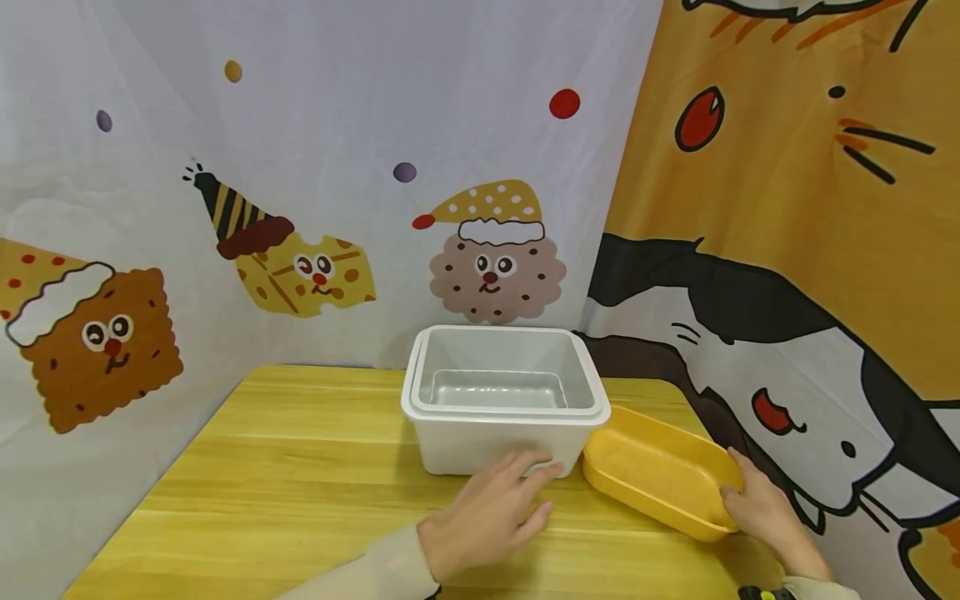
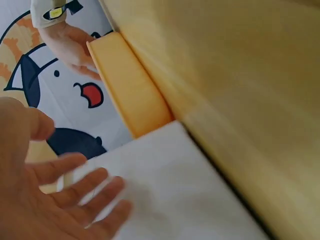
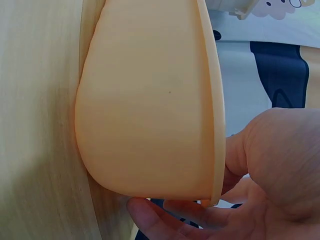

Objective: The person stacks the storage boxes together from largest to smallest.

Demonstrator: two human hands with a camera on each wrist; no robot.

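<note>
A white rectangular plastic bin (image 1: 457, 446) with a wide rim stands upright at the back of the table. My left hand (image 1: 491, 512) is in front of its near wall, fingers spread and holding nothing. Whether the fingertips touch the wall cannot be told. To the right lies a yellow oblong tub (image 1: 660, 467) with rounded ends, its left end beside the bin. My right hand (image 1: 768, 508) grips the tub's right end at the rim. In the right wrist view, fingers (image 3: 150, 217) lie along the outside of the tub; the thumb tip is hidden behind the rim.
The wood-grain table (image 1: 300, 467) stretches left of the bin and along the front. A cartoon-printed cloth (image 1: 330, 108) hangs behind the table and down its right side, close to my right hand.
</note>
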